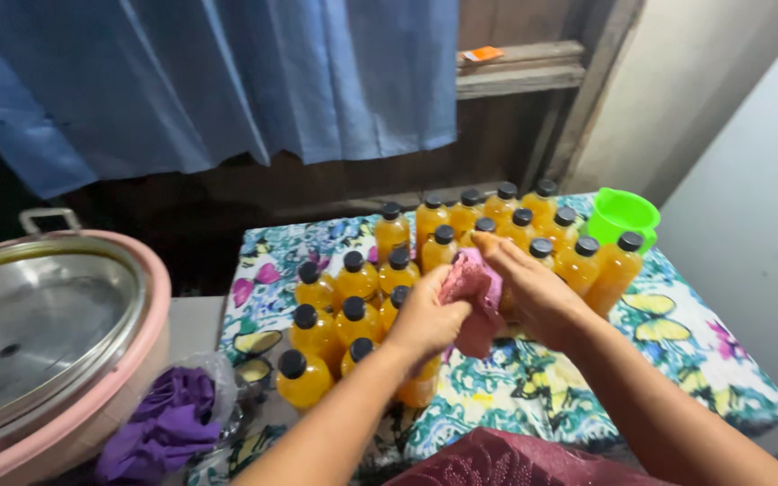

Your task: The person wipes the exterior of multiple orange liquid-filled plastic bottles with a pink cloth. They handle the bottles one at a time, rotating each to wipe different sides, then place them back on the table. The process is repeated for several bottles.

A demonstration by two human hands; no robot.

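Note:
Several small bottles of orange liquid with black caps (357,281) stand in rows on a table covered by a floral cloth (677,333). My left hand (425,319) and my right hand (533,292) both grip a pink rag (474,288) above the middle of the bottles. The rag seems wrapped around a bottle, mostly hidden, whose orange base (419,389) shows below my left wrist.
A green plastic cup (623,216) stands behind the bottles at the right. At the left is a large pink pot with a steel lid (38,333), with a purple cloth in a clear bag (168,423) beside it. A blue curtain (227,81) hangs behind.

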